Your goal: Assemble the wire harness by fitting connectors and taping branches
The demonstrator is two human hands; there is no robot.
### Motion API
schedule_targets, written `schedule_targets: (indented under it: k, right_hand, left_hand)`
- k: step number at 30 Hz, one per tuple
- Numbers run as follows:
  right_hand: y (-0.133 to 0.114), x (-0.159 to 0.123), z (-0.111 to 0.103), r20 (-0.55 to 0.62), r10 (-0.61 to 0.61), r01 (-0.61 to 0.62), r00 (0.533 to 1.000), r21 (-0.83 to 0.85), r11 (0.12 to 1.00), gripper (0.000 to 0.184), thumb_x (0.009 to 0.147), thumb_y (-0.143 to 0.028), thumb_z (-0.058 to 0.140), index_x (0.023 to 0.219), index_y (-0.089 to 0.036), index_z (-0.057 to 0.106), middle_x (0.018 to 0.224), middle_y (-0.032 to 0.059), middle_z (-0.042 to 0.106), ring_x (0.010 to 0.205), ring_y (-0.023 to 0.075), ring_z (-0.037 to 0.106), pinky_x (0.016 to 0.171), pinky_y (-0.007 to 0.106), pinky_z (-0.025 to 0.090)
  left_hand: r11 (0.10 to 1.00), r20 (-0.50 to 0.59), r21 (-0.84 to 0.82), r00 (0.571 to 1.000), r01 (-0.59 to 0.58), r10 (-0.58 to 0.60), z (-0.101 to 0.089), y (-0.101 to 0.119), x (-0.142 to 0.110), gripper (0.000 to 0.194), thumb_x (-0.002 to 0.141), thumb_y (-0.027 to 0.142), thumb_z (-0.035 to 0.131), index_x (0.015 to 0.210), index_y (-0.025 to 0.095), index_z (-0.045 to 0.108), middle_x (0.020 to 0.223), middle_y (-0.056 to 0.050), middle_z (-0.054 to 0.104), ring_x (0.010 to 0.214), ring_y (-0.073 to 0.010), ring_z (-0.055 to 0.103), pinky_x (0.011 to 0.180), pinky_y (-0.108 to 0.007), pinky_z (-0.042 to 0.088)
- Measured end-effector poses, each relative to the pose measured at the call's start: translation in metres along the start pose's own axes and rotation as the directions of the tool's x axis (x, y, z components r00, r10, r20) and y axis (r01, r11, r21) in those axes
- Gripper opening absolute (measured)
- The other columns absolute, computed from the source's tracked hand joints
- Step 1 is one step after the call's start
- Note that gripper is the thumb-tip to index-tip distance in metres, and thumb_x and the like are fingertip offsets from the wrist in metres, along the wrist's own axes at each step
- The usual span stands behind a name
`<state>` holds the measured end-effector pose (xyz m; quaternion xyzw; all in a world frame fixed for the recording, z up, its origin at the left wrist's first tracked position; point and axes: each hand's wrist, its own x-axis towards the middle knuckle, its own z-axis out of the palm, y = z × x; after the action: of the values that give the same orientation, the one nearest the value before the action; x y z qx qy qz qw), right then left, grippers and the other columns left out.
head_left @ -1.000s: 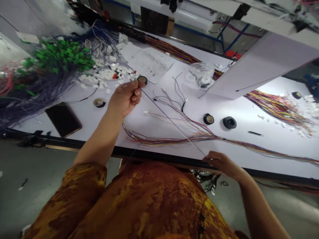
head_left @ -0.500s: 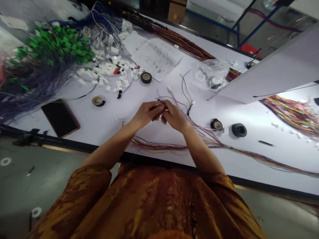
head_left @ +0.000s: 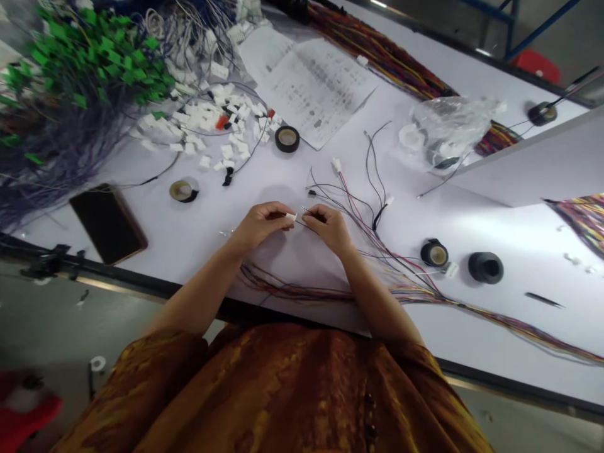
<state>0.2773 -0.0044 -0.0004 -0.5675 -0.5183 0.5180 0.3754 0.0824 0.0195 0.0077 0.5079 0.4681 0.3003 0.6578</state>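
Observation:
My left hand (head_left: 257, 226) pinches a small white plastic wire connector (head_left: 291, 217) between thumb and fingers, just above the white table (head_left: 377, 220). A few centimetres to its right, my right hand (head_left: 328, 228) grips a thin dark wire (head_left: 306, 217) near its bare tip, which points toward the connector. The tip and connector look apart, though they are too small to be sure. Behind my right hand lies a loose multicoloured wire bundle (head_left: 358, 214), with its coloured strands running under my forearms.
A pile of white connectors (head_left: 207, 119) and a green-tagged wire bunch (head_left: 94, 69) lie at the far left. A printed sheet (head_left: 316, 88), several tape rolls, a black phone (head_left: 108, 223), a plastic bag (head_left: 443, 132) and tweezers (head_left: 542, 299) lie around. A white board (head_left: 533, 170) overhangs the right.
Both hands have moved from the raised wire at the table edge to together at the middle. My left hand now pinches the white connector, and my right hand holds the wire tip beside it.

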Motion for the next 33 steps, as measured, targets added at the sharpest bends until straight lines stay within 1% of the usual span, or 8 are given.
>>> schedule_targets:
  k: [3,7,12,19,24,26,30,33]
  right_hand:
    - [0.001,-0.008,0.001,0.015,0.083,-0.085,0.996,0.133,0.988,0.023,0.075,-0.04,0.067,0.077,-0.018,0.06,0.064,-0.0055,0.05,0.059,0.0079,0.04,0.056,0.023,0.035]
    - [0.001,-0.015,0.001,0.02,0.083,-0.085,0.996,0.147,0.985,0.023,0.077,-0.04,0.067,0.077,-0.017,0.062,0.063,-0.0054,0.047,0.058,0.0074,0.037,0.055,0.023,0.031]
    - [0.0,-0.017,-0.002,0.045,0.035,-0.039,0.998,0.104,0.994,0.022,0.079,-0.037,0.066,0.074,-0.016,0.064,0.064,-0.0048,0.048,0.059,0.007,0.036,0.055,0.023,0.03]
    - [-0.002,-0.014,-0.007,0.15,0.091,-0.106,0.984,0.094,0.99,0.021,0.08,-0.035,0.065,0.072,-0.016,0.062,0.057,-0.0068,0.043,0.054,0.0063,0.034,0.052,0.023,0.026]
    - [0.001,-0.02,0.005,-0.024,-0.084,0.083,0.996,-0.036,0.996,0.019,0.083,-0.029,0.064,0.069,-0.017,0.059,0.063,-0.0044,0.05,0.06,0.0077,0.041,0.058,0.024,0.033]
    - [0.003,-0.023,0.009,-0.076,-0.163,0.158,0.984,-0.068,0.985,0.017,0.086,-0.027,0.062,0.072,-0.017,0.06,0.068,-0.0027,0.055,0.064,0.0087,0.045,0.063,0.025,0.036]
    - [0.007,-0.024,0.011,-0.087,-0.203,0.196,0.975,-0.082,0.977,0.015,0.088,-0.027,0.063,0.076,-0.018,0.061,0.073,-0.0015,0.058,0.067,0.0101,0.049,0.065,0.026,0.039]
    - [0.008,-0.023,0.011,-0.077,-0.236,0.226,0.969,-0.119,0.967,0.016,0.087,-0.021,0.062,0.072,-0.018,0.058,0.071,-0.0022,0.056,0.067,0.0102,0.049,0.066,0.026,0.039]
  left_hand:
    - [0.95,0.004,-0.288,0.993,0.118,-0.122,0.005,-0.002,0.0,0.033,0.063,0.034,0.087,0.084,0.015,0.069,0.08,-0.001,0.068,0.072,-0.0102,0.064,0.074,-0.026,0.054]
    - [0.888,0.007,-0.424,0.981,0.177,-0.193,0.01,-0.008,-0.001,0.024,0.067,0.028,0.086,0.077,0.017,0.068,0.078,0.001,0.067,0.071,-0.0088,0.063,0.072,-0.023,0.054]
    - [0.901,-0.041,-0.395,0.977,0.179,-0.211,0.013,-0.014,0.001,0.019,0.073,0.026,0.082,0.074,0.018,0.066,0.075,0.0,0.067,0.066,-0.0098,0.061,0.067,-0.024,0.053]
    - [0.932,-0.058,-0.349,0.991,0.096,-0.124,0.013,-0.014,0.001,0.021,0.068,0.029,0.085,0.075,0.017,0.07,0.073,0.001,0.068,0.063,-0.0091,0.061,0.065,-0.023,0.052]
    - [0.99,-0.102,-0.138,0.995,-0.009,-0.005,0.017,-0.012,-0.005,0.015,0.073,0.028,0.082,0.08,0.016,0.074,0.071,-0.001,0.07,0.066,-0.0098,0.063,0.069,-0.023,0.053]
    - [0.989,-0.121,-0.147,0.993,-0.013,-0.005,0.019,-0.014,-0.006,0.014,0.074,0.027,0.081,0.08,0.017,0.074,0.071,0.0,0.069,0.066,-0.0097,0.063,0.071,-0.024,0.053]
    - [0.969,-0.149,-0.247,0.988,-0.004,-0.034,0.021,-0.02,-0.005,0.016,0.071,0.029,0.082,0.078,0.018,0.072,0.072,0.0,0.069,0.066,-0.0098,0.063,0.07,-0.025,0.053]
    - [0.984,-0.127,-0.178,0.992,-0.026,0.003,0.02,-0.022,-0.005,0.015,0.074,0.029,0.081,0.08,0.017,0.073,0.07,0.0,0.068,0.067,-0.0101,0.063,0.07,-0.024,0.052]
